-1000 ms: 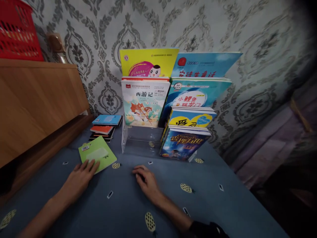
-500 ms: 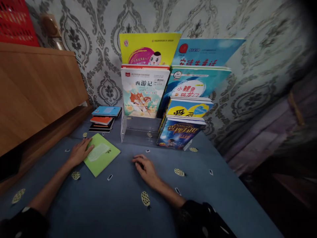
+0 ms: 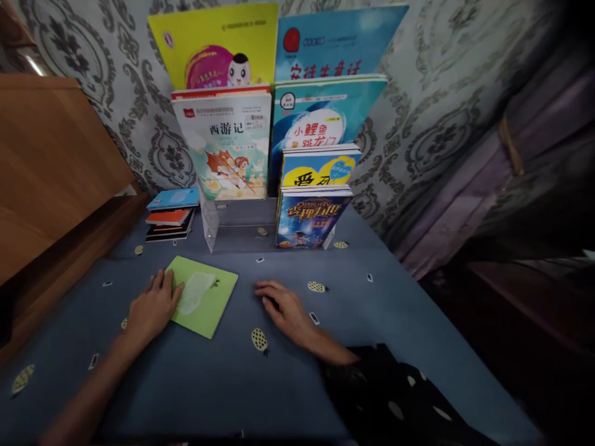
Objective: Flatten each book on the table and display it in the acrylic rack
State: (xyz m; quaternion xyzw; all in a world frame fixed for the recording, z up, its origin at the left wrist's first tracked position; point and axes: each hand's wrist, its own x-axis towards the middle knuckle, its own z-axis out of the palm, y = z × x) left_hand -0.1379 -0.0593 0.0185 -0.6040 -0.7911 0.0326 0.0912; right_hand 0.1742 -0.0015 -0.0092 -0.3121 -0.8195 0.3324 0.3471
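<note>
A thin light-green booklet (image 3: pixel 222 296) with a pale patch and small dark writing lies on the blue patterned tablecloth. My left hand (image 3: pixel 152 305) rests at its left side, fingers stretched over that edge and touching the cover. To the right of the booklet, and apart from it, my right hand (image 3: pixel 284 310) is low over the cloth. Its fingers are loosely bent, the thumb stands away from them, and I see nothing held. Beyond both hands stands a clear acrylic book rack (image 3: pixel 246 243); the front left tier holds no book.
In the rack stand a white picture-cover book (image 3: pixel 222 145), a yellow-green book (image 3: pixel 209 37), blue books behind, and a dark blue book (image 3: pixel 309 220) at the front right. A small pile of books (image 3: pixel 173 199) lies left of it, near a wooden cabinet (image 3: pixel 51 167).
The view has shifted right and down. My left hand and the green booklet have moved right and nearer to me, and the booklet has turned counterclockwise. My right hand has stayed almost the same.
</note>
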